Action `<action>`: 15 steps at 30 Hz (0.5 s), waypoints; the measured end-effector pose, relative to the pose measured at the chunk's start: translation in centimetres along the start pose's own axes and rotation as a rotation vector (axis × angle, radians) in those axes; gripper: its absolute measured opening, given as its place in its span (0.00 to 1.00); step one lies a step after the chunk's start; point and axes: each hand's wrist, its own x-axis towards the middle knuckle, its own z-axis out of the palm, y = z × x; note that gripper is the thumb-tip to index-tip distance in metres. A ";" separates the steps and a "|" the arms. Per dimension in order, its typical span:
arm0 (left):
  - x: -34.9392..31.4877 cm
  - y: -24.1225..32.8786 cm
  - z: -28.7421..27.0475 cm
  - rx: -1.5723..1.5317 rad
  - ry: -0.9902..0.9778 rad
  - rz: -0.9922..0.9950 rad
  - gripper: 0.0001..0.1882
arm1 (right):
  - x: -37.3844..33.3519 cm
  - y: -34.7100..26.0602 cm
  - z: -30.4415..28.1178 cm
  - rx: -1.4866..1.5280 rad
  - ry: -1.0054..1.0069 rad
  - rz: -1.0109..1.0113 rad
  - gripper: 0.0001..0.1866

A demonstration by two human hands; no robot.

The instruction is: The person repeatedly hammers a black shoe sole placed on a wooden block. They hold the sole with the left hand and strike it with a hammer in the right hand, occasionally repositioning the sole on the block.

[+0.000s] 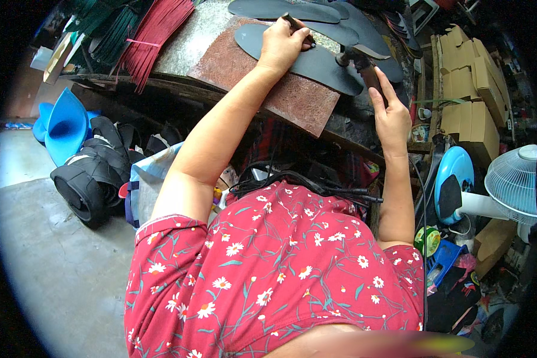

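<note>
Dark grey shoe-sole blank [316, 62], flat on a rust-brown slab [268, 89] near the desk's [185, 42] front edge, toe end toward the left. Thin sheet stock, probably rubber or foam: light, floppy when lifted by one end, grippy rather than slippery, hardly fragile but easy to crease or nick. Best held down with a flat palm over the middle, or lifted with a pinch along the rim at the narrow waist. Left hand [283, 45] resting on the blank's toe end, fingers curled and pressed together around a slim dark tool [297, 27], tip at the surface. Right hand [391, 116] just off the heel end, fingers extended and loosely together, beside a dark metal piece [358, 59] sitting on the sole; no contact with it visible. More cut soles [283, 10] fanned behind, toward the far edge. Red and green bundled strips [152, 36] at the desk's left corner. Cardboard boxes [471, 101] and a fan [513, 182] off to the right.
</note>
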 end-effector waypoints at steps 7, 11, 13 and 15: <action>-0.4 0.4 -0.1 0.460 -0.119 0.238 0.10 | 0.6 -1.8 -2.5 0.249 0.067 -0.067 0.22; -0.7 1.2 0.5 0.665 -0.156 0.576 0.11 | 0.6 -3.5 -4.3 0.646 0.342 -0.229 0.22; -1.0 1.3 1.2 0.793 -0.188 0.679 0.11 | 0.5 -3.4 -4.0 0.634 0.227 -0.217 0.22; -1.3 1.3 1.5 0.808 -0.182 0.630 0.11 | 0.4 -2.7 -2.8 0.299 0.034 -0.156 0.23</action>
